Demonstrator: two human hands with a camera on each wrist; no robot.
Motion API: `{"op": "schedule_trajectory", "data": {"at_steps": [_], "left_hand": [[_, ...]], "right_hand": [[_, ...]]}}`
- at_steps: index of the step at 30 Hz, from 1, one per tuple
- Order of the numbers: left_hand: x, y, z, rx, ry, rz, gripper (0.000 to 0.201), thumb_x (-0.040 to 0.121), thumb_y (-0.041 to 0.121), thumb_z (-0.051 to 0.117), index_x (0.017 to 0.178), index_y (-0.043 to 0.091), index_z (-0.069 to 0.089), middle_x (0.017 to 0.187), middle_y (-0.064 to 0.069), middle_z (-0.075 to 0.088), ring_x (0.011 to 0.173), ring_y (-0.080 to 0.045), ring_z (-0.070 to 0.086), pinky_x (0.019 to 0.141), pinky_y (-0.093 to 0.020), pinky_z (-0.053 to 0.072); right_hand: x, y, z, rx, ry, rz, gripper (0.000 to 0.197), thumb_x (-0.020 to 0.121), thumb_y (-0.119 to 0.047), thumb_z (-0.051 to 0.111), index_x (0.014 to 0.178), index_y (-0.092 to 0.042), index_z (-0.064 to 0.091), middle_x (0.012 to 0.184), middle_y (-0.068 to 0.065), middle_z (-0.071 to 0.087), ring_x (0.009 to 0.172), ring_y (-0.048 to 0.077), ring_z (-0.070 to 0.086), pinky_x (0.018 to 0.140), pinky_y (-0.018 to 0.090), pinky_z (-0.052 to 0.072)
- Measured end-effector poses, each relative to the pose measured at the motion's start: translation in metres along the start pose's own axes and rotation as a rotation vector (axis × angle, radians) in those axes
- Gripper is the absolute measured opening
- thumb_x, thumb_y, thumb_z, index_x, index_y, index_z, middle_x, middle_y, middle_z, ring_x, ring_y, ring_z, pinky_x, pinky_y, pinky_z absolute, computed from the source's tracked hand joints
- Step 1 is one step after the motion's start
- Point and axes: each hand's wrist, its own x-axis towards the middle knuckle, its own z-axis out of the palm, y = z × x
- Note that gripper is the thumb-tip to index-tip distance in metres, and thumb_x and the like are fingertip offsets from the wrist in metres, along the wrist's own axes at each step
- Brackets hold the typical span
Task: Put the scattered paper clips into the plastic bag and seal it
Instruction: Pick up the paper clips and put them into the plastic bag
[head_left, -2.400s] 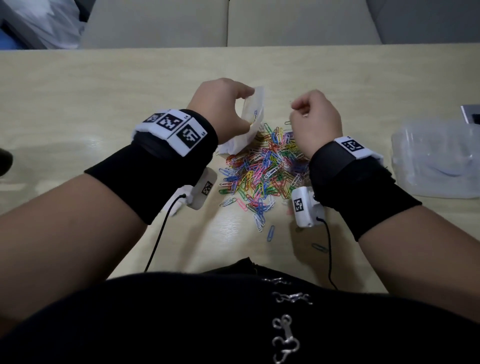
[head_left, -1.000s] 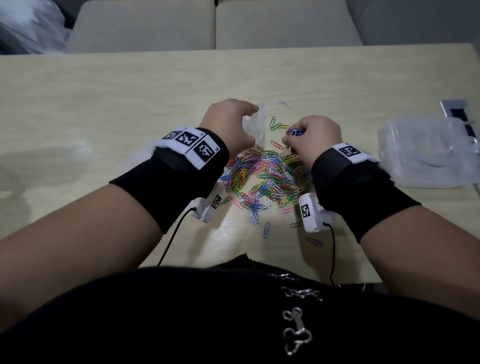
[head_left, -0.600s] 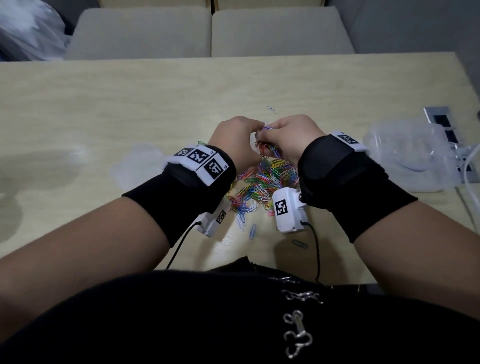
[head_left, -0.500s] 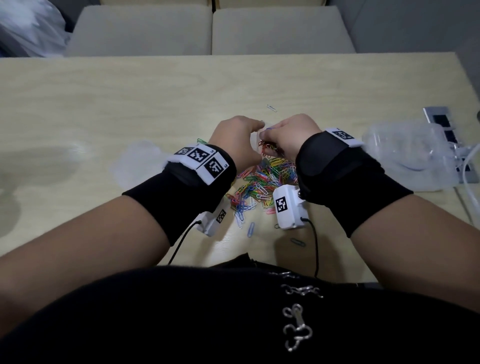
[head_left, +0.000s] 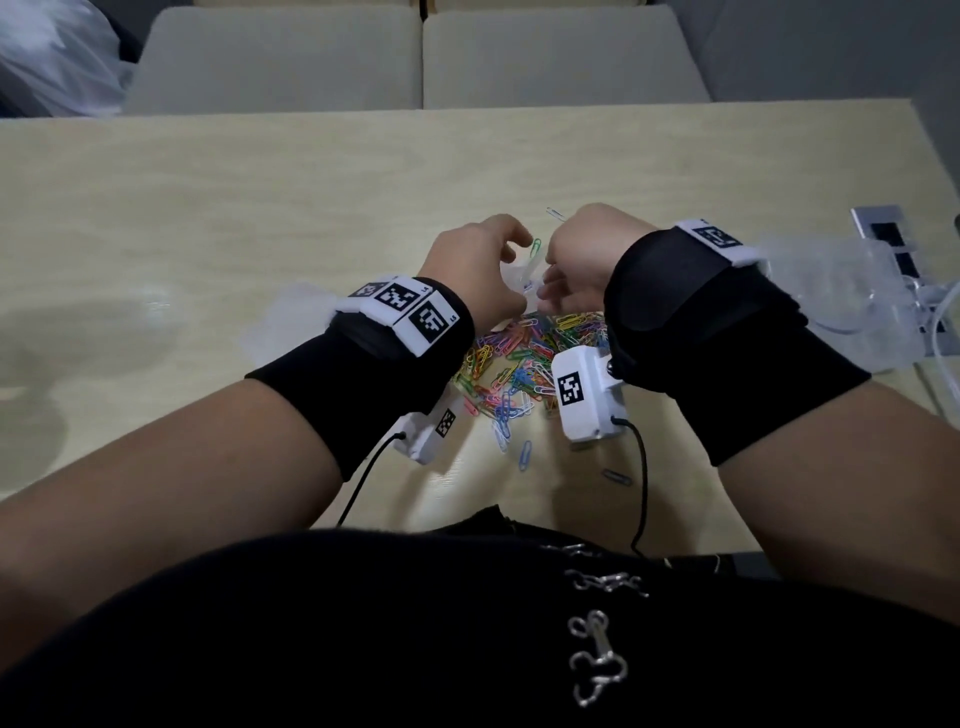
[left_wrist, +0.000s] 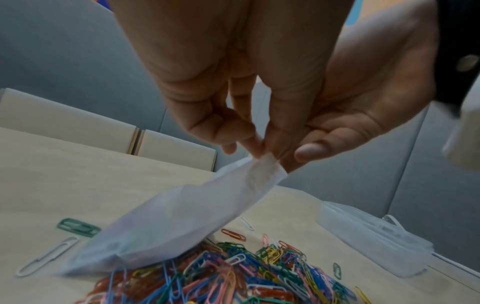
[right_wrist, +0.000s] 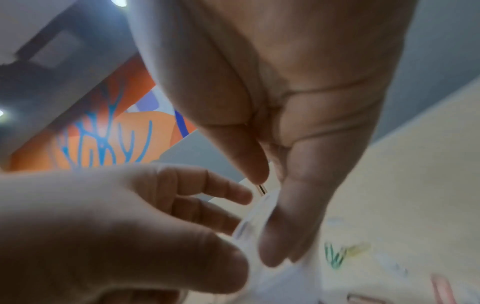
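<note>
A heap of coloured paper clips (head_left: 524, 364) lies on the wooden table (head_left: 260, 208), right under both hands. My left hand (head_left: 488, 260) pinches the top edge of a small clear plastic bag (left_wrist: 182, 216). The bag hangs slanted, and its bottom rests on the paper clips (left_wrist: 246, 273). My right hand (head_left: 582, 254) meets the left one at the bag's mouth. In the right wrist view the right hand (right_wrist: 270, 216) has its fingers against the bag's rim (right_wrist: 252, 224). A small shiny end shows under its thumb. The bag's contents are hidden.
A clear plastic box (head_left: 841, 306) and a socket plate (head_left: 883, 234) sit at the right. Another flat clear bag (head_left: 296, 317) lies left of my left wrist. Stray clips (head_left: 525, 454) lie toward the near edge, and one stray clip (head_left: 555, 213) lies beyond the hands. Chairs (head_left: 415, 57) stand past the far edge.
My right hand took clips from the heap and carried them left to the bag. Both hands now meet at the bag's mouth, higher above the heap.
</note>
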Motion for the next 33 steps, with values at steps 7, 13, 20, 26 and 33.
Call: {"op": "schedule_trajectory", "data": {"at_steps": [7,13,20,26,33], "left_hand": [[0.011,-0.013,-0.01,-0.017,0.077,0.036,0.02,0.077,0.008,0.057,0.09,0.023,0.057,0.082,0.001,0.071,0.075,-0.019,0.062,0.064,-0.026,0.046],[0.022,-0.029,-0.03,0.112,0.11,0.084,0.023,0.083,0.007,0.053,0.091,0.021,0.069,0.097,0.0,0.07,0.087,-0.019,0.062,0.071,-0.019,0.035],[0.027,-0.036,-0.044,0.159,0.312,0.055,0.029,0.082,0.009,0.049,0.096,0.021,0.071,0.106,-0.005,0.066,0.094,-0.024,0.063,0.085,-0.03,0.043],[0.023,-0.037,-0.033,0.193,0.294,0.071,0.029,0.08,0.009,0.051,0.097,0.02,0.071,0.102,-0.006,0.065,0.095,-0.025,0.06,0.08,-0.029,0.041],[0.014,-0.031,-0.012,0.113,0.135,0.087,0.03,0.077,0.009,0.057,0.099,0.022,0.071,0.098,0.002,0.069,0.087,-0.015,0.066,0.077,-0.016,0.038]], "right_hand": [[0.005,0.009,-0.007,-0.14,0.231,-0.124,0.023,0.091,-0.013,0.051,0.109,-0.005,0.065,0.1,0.017,0.07,0.076,0.024,0.068,0.071,0.029,0.058],[0.015,0.071,0.007,-0.784,0.296,0.23,0.096,0.065,-0.073,0.065,0.129,-0.004,0.044,0.128,0.019,0.047,0.115,0.039,0.053,0.098,0.041,0.043],[0.025,0.087,0.049,-1.003,0.254,-0.026,0.108,0.061,-0.072,0.071,0.142,-0.017,0.025,0.145,0.016,0.019,0.124,0.044,0.044,0.099,0.047,0.041],[0.031,0.092,0.04,-0.959,0.263,-0.222,0.036,0.091,-0.025,0.06,0.123,-0.012,0.049,0.134,0.017,0.036,0.113,0.043,0.05,0.091,0.043,0.044],[0.024,0.082,0.012,-0.929,0.282,-0.314,0.026,0.088,-0.014,0.061,0.113,-0.009,0.066,0.114,0.016,0.065,0.104,0.034,0.06,0.082,0.031,0.047]]}}
